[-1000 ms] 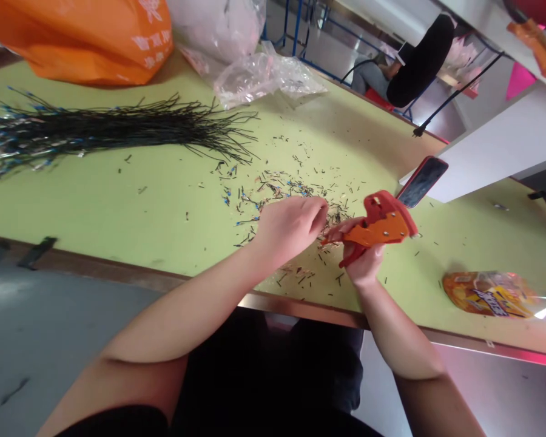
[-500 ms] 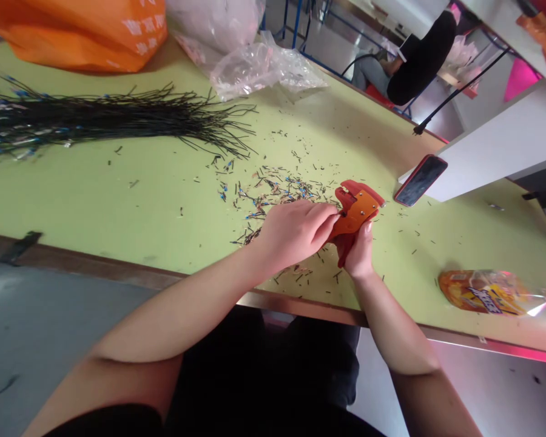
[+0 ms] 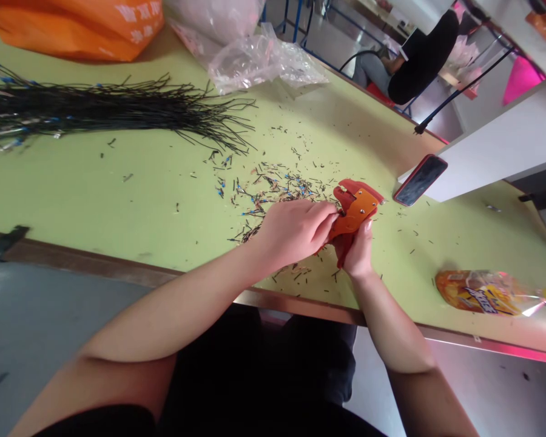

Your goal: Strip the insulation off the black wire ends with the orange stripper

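An orange and red wire stripper is held over the table, its jaw end pointing up and away from me. My right hand is closed around its handles, with the thumb lying along the near side. My left hand is closed against the stripper's left side, fingertips pinched together close to the tool. Whatever those fingertips hold, if anything, is hidden or too small to make out. Under and beyond my left hand lies a scatter of short black and blue wire scraps.
A long bundle of black wires lies at left, below an orange bag and clear plastic bags. A phone leans against a white panel. A drink bottle lies at right. Another person sits beyond the table.
The view has shifted slightly, so the wire bundle and bags appear a little higher. Both hands and the wire stripper keep nearly the same pose.
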Motion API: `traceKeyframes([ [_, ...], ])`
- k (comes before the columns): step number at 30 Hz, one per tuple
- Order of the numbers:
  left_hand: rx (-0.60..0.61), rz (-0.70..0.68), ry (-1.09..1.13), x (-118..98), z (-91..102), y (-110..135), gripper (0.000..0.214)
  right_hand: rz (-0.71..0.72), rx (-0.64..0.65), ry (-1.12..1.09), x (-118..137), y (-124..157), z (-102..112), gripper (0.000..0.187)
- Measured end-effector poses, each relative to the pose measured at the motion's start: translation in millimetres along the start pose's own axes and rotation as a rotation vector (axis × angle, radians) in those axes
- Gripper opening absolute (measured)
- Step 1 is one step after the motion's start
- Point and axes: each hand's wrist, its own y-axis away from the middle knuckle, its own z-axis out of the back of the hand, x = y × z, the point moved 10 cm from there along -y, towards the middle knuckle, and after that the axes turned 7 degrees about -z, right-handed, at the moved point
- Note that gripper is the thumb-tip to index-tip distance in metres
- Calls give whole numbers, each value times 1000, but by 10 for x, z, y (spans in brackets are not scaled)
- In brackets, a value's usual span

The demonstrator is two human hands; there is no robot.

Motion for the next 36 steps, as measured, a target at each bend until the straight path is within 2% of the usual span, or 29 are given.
traceKeyframes([
  [3,23,6,9,11,-8,-1,26,146,-84,-87,140,33,104,88],
  [4,33,10,12,18,-10,-1,26,156,-78,-92,158,38,101,87],
  [10,59,30,4,52,-9,-3,27,149,-27,-53,206,41,73,81],
  [20,165,75,28,72,-96,-1,30,206,-81,40,224,5,50,77],
  [30,150,113,20,116,-111,17,28,189,-124,38,248,-10,38,78],
  [33,148,157,56,203,-91,16,27,149,-34,-80,297,-30,-23,75],
  [36,74,256,127,385,15,12,26,67,124,-204,336,-45,-100,77],
])
